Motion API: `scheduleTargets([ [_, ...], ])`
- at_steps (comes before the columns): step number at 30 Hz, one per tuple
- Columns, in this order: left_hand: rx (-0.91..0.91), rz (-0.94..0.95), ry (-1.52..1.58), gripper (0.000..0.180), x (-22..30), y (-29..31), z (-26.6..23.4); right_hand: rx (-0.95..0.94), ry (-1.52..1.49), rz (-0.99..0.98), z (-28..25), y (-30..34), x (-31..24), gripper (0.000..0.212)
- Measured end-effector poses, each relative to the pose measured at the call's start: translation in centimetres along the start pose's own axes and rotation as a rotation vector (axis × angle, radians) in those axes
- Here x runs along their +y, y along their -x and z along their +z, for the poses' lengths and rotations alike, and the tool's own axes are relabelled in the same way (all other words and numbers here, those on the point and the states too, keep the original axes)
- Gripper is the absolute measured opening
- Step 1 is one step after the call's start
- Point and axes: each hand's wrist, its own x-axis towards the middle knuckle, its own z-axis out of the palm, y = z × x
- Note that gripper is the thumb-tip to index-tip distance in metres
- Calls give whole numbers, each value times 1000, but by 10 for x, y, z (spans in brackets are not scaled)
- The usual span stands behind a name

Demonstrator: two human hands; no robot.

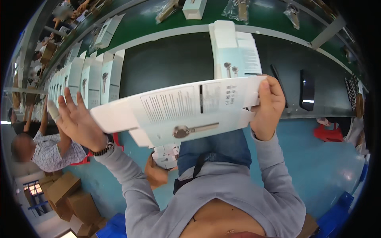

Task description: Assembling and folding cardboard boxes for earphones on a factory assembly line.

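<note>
A flattened white and pale-blue printed carton [178, 109] stretches across in front of me, with a picture of a dark-headed handled device on it. Its right end is pinched in my right hand [270, 107], thumb on the near face. My left hand [79, 123] is raised beside the carton's left end, fingers spread and holding nothing; one finger has a pale covering. Beyond the carton, a stack of similar flat cartons [237, 51] lies on the dark bench [166, 59].
Standing cartons [111, 77] line the bench at left. A dark phone-like object [307, 90] and a black strip [279, 83] lie at right. A green shelf [270, 16] holds bagged parts. Another person [55, 148] sits at left. Below are an open brown box [156, 170] and red stool [328, 133].
</note>
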Motion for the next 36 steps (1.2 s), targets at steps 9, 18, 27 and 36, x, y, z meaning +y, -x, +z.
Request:
scheduleTargets([
  [9,-1338,221,-851,88,47,104,34,-346,-121,349,38,41,18,17],
  [18,-1243,21,-643,61,26,112,13,-557,444,22,29,37,19,26],
  [27,-474,-565,-237,42,20,151,19,-475,222,409,43,96,59,46],
  [36,-640,-945,992,116,-17,185,11,-747,-153,593,32,87,73,50],
])
